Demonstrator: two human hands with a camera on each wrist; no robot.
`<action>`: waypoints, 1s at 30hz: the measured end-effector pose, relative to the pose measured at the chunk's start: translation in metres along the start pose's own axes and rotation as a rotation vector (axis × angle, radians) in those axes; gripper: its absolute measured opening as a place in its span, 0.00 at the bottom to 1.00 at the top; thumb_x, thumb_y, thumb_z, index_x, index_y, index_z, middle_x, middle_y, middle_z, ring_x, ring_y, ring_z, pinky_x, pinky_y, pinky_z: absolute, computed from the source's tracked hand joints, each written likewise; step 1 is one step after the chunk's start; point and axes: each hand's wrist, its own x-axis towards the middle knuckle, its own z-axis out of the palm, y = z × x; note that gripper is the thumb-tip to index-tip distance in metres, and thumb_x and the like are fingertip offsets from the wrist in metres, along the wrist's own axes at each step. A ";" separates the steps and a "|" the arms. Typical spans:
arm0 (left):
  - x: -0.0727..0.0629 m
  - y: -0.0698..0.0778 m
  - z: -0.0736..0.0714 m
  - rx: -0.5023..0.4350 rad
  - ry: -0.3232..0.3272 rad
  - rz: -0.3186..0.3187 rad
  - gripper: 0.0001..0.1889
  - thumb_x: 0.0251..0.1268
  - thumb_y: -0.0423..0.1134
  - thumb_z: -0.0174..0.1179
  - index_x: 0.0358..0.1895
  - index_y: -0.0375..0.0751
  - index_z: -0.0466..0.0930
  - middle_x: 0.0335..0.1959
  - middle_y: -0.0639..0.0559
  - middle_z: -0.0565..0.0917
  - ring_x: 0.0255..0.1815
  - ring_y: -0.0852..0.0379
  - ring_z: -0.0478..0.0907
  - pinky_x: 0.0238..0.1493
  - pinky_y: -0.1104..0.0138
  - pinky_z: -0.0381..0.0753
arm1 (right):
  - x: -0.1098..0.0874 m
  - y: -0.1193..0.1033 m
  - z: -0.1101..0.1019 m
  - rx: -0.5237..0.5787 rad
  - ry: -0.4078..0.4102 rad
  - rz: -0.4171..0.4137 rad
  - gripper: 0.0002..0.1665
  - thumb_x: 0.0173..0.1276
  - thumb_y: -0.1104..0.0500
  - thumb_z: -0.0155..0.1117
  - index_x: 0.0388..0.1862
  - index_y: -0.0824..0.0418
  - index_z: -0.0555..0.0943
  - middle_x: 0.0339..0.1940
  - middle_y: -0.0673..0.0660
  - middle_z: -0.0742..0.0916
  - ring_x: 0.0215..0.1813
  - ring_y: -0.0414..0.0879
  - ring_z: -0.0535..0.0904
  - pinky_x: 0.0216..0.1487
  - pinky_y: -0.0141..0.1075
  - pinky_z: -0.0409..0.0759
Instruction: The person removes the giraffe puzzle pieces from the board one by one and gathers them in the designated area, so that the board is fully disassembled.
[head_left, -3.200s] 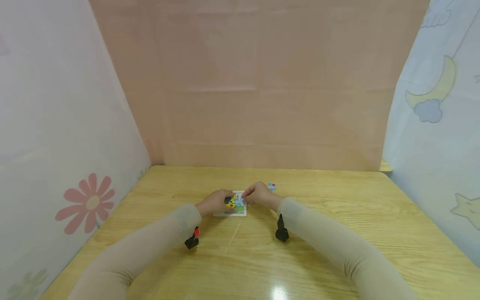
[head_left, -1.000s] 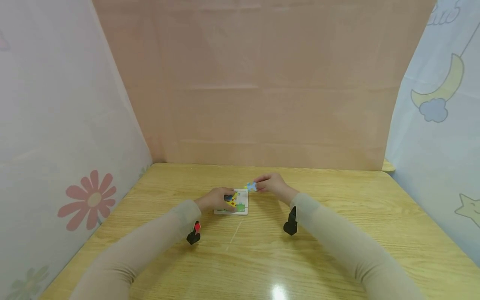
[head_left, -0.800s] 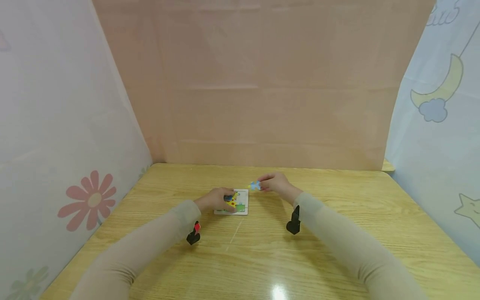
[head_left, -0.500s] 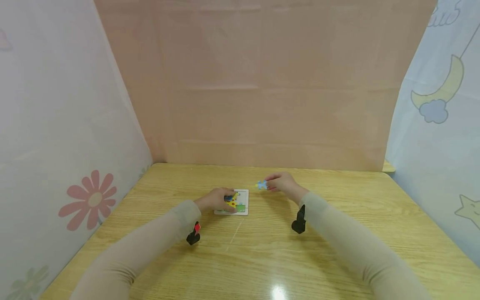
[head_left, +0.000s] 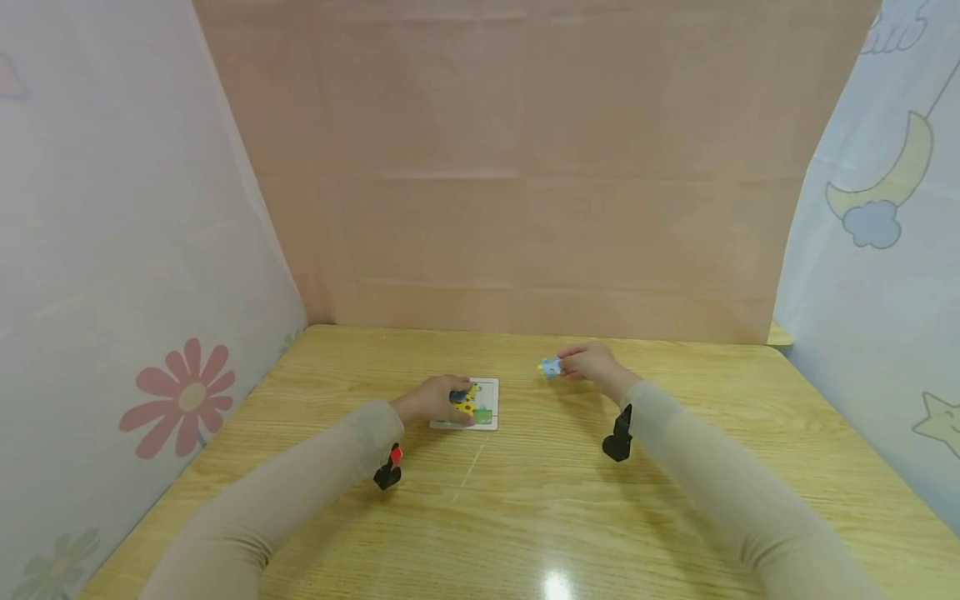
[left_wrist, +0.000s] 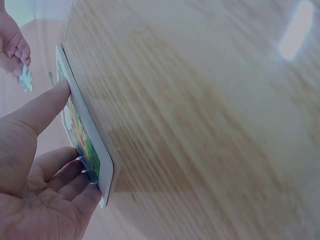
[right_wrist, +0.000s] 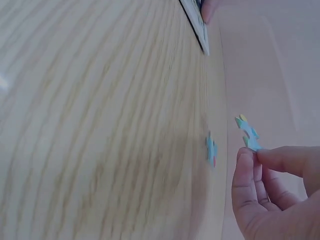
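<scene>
My left hand [head_left: 433, 398] rests on the white-framed jigsaw board [head_left: 487, 396], its thumb and fingers spread over the picture. The board shows a yellow spotted giraffe and a green piece at lower right; the upper right part is bare white. My right hand [head_left: 594, 365] pinches a light blue puzzle piece [right_wrist: 248, 132] with a yellow tip between thumb and fingertips, held above the table right of the board. Below it, in the right wrist view, another blue puzzle piece [right_wrist: 211, 150] with a red spot lies on the wood. The left hand covers the board's left part.
The wooden table [head_left: 480, 517] runs back to a tan backdrop [head_left: 525, 208]. Pale printed cloth walls [head_left: 112, 250] stand at left and right. Each wrist wears a black camera mount [head_left: 617, 437]. A bright light reflection [head_left: 557, 586] shows near the front.
My right hand has moved off the board to the right, carrying the blue puzzle piece. The board's upper right, light blue at first, now shows white. The left hand has stayed on the board.
</scene>
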 end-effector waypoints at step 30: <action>-0.007 0.007 -0.002 0.014 -0.009 0.007 0.39 0.58 0.47 0.69 0.71 0.39 0.64 0.74 0.48 0.63 0.76 0.44 0.56 0.75 0.52 0.57 | 0.018 0.042 -0.044 0.028 0.099 0.162 0.22 0.70 0.68 0.57 0.60 0.78 0.73 0.32 0.55 0.85 0.28 0.37 0.80 0.36 0.28 0.84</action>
